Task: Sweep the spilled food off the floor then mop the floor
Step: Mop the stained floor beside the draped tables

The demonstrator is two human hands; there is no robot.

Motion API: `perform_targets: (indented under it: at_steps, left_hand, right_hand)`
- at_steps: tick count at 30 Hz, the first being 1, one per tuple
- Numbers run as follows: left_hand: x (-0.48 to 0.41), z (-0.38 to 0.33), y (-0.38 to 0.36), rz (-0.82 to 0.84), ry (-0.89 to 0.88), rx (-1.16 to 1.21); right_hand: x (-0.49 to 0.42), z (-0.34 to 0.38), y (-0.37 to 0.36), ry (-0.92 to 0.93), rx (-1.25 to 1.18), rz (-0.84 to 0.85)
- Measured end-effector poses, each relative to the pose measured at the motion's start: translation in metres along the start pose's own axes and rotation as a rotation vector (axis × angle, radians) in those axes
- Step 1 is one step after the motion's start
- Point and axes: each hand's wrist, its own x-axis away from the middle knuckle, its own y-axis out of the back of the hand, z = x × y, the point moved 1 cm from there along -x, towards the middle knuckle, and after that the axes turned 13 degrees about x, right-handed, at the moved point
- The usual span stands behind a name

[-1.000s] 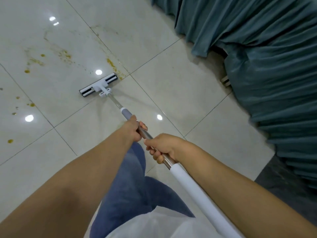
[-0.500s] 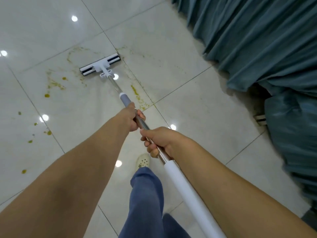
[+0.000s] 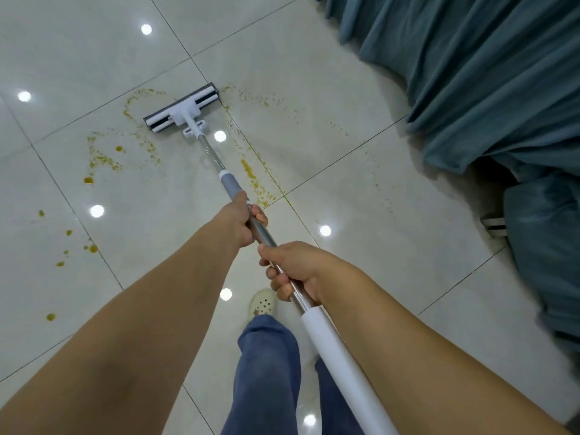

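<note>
Mop [image 3: 213, 158] is held in both hands, with the shaft running from the lower right of the frame up to the upper middle. The left hand [image 3: 240, 219] is wrapped round the bare metal shaft just below a grey sleeve [image 3: 230, 185], fingers curled over the top. The right hand [image 3: 292, 271] is closed round the metal lower down, just above a thick white sleeve [image 3: 339, 356], knuckles toward the camera. The two hands are set close together but are not touching.

The mop head [image 3: 181, 108] is laid flat on the floor [image 3: 361, 171] in the upper middle of the frame, slanted, with its right end higher. It is built as a white plastic bracket in the centre with dark strips on either side and a grey sponge edge along the far side. A small white loop is fitted where the shaft joins the bracket.

Yellow-brown food specks [image 3: 251, 175] are scattered round the head: an arc to its left, a faint trail to its right, a dense streak beside the tile joint right of the shaft. Bigger drops are seen at the left of the frame. The pale glossy tiles are dotted with round light spots [image 3: 97, 211].

A teal curtain [image 3: 470, 73] is bunched on the floor across the upper right. A blue trouser leg [image 3: 266, 372] and a pale perforated shoe [image 3: 263, 304] are seen at the lower middle, under the arms.
</note>
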Motion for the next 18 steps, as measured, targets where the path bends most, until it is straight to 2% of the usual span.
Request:
perform_targets:
  at_steps: [6,18]
  left_hand:
    - [0.030,0.098,-0.010,0.005,0.004,-0.013]
    - [0.143,0.405,-0.046,-0.018,0.153,0.015]
  right_hand:
    - [0.047,-0.074,0.053,-0.014,0.048,-0.016]
    - [0.208,-0.301,0.207,-0.106,0.245,-0.121]
